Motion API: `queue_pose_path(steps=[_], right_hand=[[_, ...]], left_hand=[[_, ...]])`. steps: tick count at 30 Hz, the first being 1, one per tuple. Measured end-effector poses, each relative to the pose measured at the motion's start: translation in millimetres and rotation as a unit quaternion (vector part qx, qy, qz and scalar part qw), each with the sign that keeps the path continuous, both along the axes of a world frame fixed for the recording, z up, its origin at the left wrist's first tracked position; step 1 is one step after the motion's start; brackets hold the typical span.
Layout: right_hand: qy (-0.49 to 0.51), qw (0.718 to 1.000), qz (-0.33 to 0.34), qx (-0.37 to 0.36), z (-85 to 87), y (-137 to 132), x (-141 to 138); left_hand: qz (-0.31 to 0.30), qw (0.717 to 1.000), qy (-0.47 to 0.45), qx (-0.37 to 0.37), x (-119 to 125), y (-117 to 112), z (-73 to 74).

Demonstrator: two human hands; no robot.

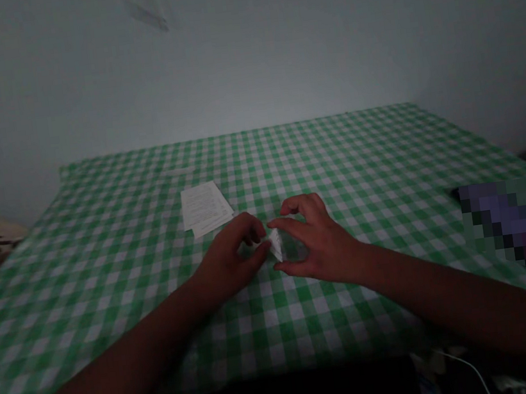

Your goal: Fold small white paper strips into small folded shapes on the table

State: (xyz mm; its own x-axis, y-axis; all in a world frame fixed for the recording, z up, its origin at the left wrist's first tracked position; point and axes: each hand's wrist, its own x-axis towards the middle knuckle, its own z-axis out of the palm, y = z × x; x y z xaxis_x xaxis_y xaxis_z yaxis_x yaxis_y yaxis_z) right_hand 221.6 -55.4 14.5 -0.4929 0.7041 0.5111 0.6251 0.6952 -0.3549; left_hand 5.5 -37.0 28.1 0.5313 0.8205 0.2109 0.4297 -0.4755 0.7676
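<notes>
Paper (276, 245): small, white, pointed, marked with print or writing, between the fingertips of both hands. Folding looks well along, to judge by the compact shape; cannot tell how many folds are done or left. Left hand (231, 253): thumb tip on the paper's left edge, forefinger curled just above, the gap narrow, apparently a light pinch. Right hand (322, 241): thumb and forefinger spread wide, tips by the paper's lower and upper ends; contact unclear. Its other fingers bend, raised beyond the forefinger. Both forearms slant inward, wrists low over the checked cloth (360, 165). Sheets (206, 206), flat and overlapping, unfolded, lie just beyond the left fingers. Blurred-out dark object (514, 228) well right of the right fingers. Wall (244, 51) far beyond.
</notes>
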Motion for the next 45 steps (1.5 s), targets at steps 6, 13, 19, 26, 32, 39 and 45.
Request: queue_pose_path(steps=[6, 13, 19, 26, 32, 39, 45], right_hand=[[-0.003, 1.0, -0.002, 0.002, 1.2, -2.3, -1.7], [0.003, 1.0, -0.002, 0.005, 0.7, -2.6, -3.1], [0.013, 1.0, 0.001, 0.02, 1.5, -2.2, -4.1], [0.012, 0.999, 0.033, 0.02, -0.4, -0.3, -4.1], [0.075, 0.991, 0.108, -0.033, -2.5, 3.7, -2.5], [0.299, 0.922, 0.062, -0.239, -7.7, 5.9, -4.8], [0.405, 0.826, 0.07, -0.386, -10.1, 7.9, -11.2]], left_hand=[[-0.035, 0.996, 0.03, 0.078, 1.3, -2.8, 0.6], [-0.029, 0.999, -0.007, 0.018, 4.2, -2.4, -2.2], [-0.036, 0.996, -0.058, -0.049, 5.3, -0.5, -8.0], [-0.002, 0.969, -0.152, -0.192, 8.2, -0.8, -12.4], [-0.005, 0.934, -0.24, -0.265, 6.8, 5.5, -14.7], [0.047, 0.95, -0.212, -0.222, 2.3, 11.4, -14.4], [0.058, 0.962, -0.18, -0.197, 3.5, 8.2, -13.1]])
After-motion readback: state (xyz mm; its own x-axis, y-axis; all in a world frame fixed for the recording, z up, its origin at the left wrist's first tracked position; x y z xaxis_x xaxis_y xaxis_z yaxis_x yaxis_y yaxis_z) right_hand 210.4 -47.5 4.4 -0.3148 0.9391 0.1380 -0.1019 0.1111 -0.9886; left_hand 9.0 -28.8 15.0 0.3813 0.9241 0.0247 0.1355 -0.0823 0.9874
